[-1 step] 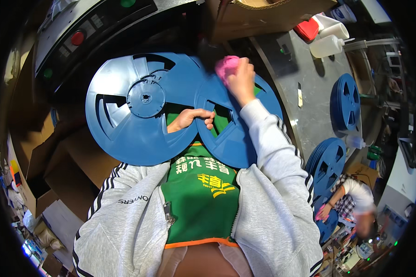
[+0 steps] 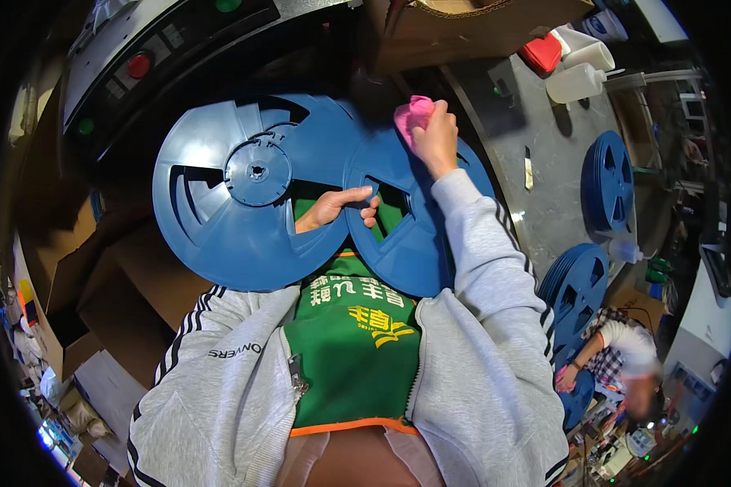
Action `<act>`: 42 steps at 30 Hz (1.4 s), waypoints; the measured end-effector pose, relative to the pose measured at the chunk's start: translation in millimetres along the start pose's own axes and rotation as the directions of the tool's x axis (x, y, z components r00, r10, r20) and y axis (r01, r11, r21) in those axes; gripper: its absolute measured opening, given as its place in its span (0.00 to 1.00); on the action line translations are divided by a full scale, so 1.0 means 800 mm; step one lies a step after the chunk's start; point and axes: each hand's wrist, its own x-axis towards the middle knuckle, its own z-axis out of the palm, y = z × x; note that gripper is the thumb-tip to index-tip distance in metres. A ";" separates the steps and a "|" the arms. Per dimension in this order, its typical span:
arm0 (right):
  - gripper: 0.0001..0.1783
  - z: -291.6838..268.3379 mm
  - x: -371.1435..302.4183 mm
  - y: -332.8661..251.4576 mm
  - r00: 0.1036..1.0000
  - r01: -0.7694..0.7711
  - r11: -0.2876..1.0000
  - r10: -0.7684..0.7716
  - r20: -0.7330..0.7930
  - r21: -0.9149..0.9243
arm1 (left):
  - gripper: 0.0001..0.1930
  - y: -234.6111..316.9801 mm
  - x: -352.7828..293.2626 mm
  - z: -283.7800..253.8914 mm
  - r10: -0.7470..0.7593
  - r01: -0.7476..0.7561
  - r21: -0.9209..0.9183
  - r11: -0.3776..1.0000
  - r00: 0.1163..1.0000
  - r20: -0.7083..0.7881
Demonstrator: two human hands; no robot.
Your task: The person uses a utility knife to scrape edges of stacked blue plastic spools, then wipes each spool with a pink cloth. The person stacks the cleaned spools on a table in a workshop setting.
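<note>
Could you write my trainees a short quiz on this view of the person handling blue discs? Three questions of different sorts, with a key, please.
1. What colour is the cloth in the person's right hand? (a) yellow (b) pink (c) white
2. True or false: the person's left hand is holding a bottle.
3. Fill in: the round red button shows at the picture's upper ____.

Key:
1. b
2. False; it holds a blue disc.
3. left

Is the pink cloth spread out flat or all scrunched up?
Scrunched up. The pink cloth is a small crumpled bundle gripped in the right hand, not laid flat.
</note>
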 end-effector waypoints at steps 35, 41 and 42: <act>0.19 -0.119 -0.216 0.153 0.938 -0.152 0.638 0.334 -0.094 0.755 | 0.19 0.007 -0.005 0.002 -0.011 0.014 -0.065 0.998 0.999 0.052; 0.19 -0.154 -0.220 0.224 0.765 -0.528 0.326 0.584 0.272 0.784 | 0.14 0.007 -0.005 -0.003 -0.055 0.060 -0.115 0.991 0.997 0.052; 0.16 -0.170 -0.221 0.219 0.796 -0.437 0.242 0.553 0.247 0.866 | 0.16 0.006 -0.005 -0.004 -0.021 0.021 -0.071 0.997 1.000 -0.005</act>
